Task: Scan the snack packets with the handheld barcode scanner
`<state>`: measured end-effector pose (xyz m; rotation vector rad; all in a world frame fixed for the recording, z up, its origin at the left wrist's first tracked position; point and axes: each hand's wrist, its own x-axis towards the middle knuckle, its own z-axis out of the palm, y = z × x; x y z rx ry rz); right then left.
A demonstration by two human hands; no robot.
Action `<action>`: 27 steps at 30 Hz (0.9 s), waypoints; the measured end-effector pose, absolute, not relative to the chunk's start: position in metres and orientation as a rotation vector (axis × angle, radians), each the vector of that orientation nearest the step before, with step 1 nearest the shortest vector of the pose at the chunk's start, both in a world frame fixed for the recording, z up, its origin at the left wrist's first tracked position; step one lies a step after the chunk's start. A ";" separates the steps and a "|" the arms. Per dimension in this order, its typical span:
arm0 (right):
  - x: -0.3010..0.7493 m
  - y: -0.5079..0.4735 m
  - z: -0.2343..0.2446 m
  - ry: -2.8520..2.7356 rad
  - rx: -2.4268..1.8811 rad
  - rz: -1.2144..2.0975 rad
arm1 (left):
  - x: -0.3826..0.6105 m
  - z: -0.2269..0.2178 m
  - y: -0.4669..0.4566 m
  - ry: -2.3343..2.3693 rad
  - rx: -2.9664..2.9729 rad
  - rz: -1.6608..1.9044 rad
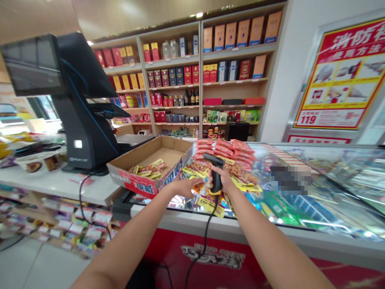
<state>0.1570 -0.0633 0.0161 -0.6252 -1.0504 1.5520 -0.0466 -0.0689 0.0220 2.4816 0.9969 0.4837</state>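
Observation:
My right hand point(223, 179) is closed round the handle of a black barcode scanner point(214, 168), whose head points down and left and whose cable hangs over the counter's front. My left hand point(184, 186) pinches a small orange and yellow snack packet point(199, 187) right under the scanner's head. Both hands hover over a spread of many similar snack packets point(233, 160) on the glass counter top point(315, 192). Just left of them lies an open cardboard box point(168, 154) with several yellow packets inside.
A black checkout terminal point(75, 100) with two screens stands at the left on a white counter. Shelves of boxed and bottled goods point(186, 76) fill the back wall. A red fire-safety poster point(339, 76) hangs at the right. Small goods racks line the counter's lower left.

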 end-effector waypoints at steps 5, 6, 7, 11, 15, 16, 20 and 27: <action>0.157 -0.065 0.017 -1.074 -0.628 1.543 | -0.044 0.012 -0.073 1.172 2.590 0.601; 0.157 -0.065 0.018 -1.088 -0.636 1.548 | -0.042 0.012 -0.070 1.232 2.562 0.668; 0.157 -0.066 0.018 -1.102 -0.644 1.548 | -0.040 0.014 -0.065 1.316 2.512 0.752; 0.157 -0.068 0.021 -1.109 -0.595 1.513 | -0.031 0.022 -0.040 1.550 2.103 1.241; 0.158 -0.071 0.024 -1.106 -0.554 1.511 | -0.016 0.015 -0.017 1.145 1.687 1.504; 0.159 -0.071 0.025 -1.111 -0.555 1.513 | -0.013 0.011 -0.014 1.067 1.643 1.511; 0.160 -0.073 0.025 -1.136 -0.535 1.522 | -0.015 -0.001 -0.009 1.141 1.645 1.621; 0.160 -0.074 0.023 -1.164 -0.538 1.561 | -0.021 0.003 -0.015 1.304 1.716 1.753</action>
